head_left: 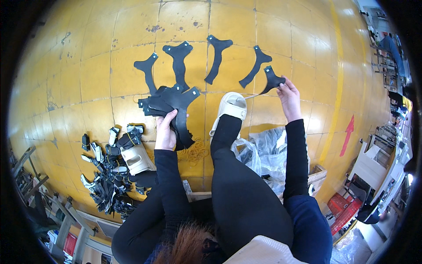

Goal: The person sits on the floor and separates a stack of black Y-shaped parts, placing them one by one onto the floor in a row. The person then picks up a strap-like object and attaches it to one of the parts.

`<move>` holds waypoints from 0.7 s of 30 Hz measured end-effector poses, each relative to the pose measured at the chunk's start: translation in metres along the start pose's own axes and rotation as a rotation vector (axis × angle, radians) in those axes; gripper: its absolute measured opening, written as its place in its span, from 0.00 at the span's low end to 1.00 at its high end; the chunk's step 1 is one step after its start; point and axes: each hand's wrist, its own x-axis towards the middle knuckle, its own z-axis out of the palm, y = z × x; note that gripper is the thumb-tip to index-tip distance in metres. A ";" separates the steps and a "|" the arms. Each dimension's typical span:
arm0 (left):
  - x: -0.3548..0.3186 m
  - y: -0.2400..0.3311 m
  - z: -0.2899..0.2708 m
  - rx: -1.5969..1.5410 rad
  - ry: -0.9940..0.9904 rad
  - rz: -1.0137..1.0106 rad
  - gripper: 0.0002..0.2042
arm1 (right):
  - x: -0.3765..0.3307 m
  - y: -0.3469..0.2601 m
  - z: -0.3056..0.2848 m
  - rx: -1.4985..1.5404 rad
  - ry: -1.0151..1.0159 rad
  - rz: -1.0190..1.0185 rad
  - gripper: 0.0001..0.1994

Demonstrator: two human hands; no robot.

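On the far left of the yellow tiled floor (pixel 79 79), just beside the person's left knee, lies a heap of black and white cut parts (pixel 110 176), with a pale sandal (pixel 136 158) on that foot.

The left hand (pixel 165 132) is closed around a fanned stack of black cut pieces (pixel 169 101), thumb on top and fingers wrapped under. The stack spreads up and to the left of the hand, and one long tail hangs down past the wrist.

Beyond the stack, four single black pieces are laid out in a row on the floor. From left to right there is a hooked piece (pixel 148 72), a wider T-topped piece (pixel 179 61), a curved piece (pixel 216 57) and a slimmer curved piece (pixel 255 66). Each has its long axis running roughly away from the person, and each lies apart from its neighbours.

Nearer in, between the hands, a cream sandal (pixel 231 110) on the outstretched right foot points toward the row.

The right hand (pixel 288 94) pinches a fifth black piece (pixel 272 80) at fingertip level, just to the right of the last laid piece and close above the floor. This hand is the nearer one to the open right end of the row. The two hands are well apart.

Behind the right leg lies crumpled clear plastic sheeting (pixel 263 149). A red arrow (pixel 348 134) is painted on the floor at far right.
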 end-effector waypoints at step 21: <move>-0.006 -0.021 0.032 0.152 -0.070 0.005 0.18 | 0.033 0.013 0.047 -0.565 -0.361 0.042 0.15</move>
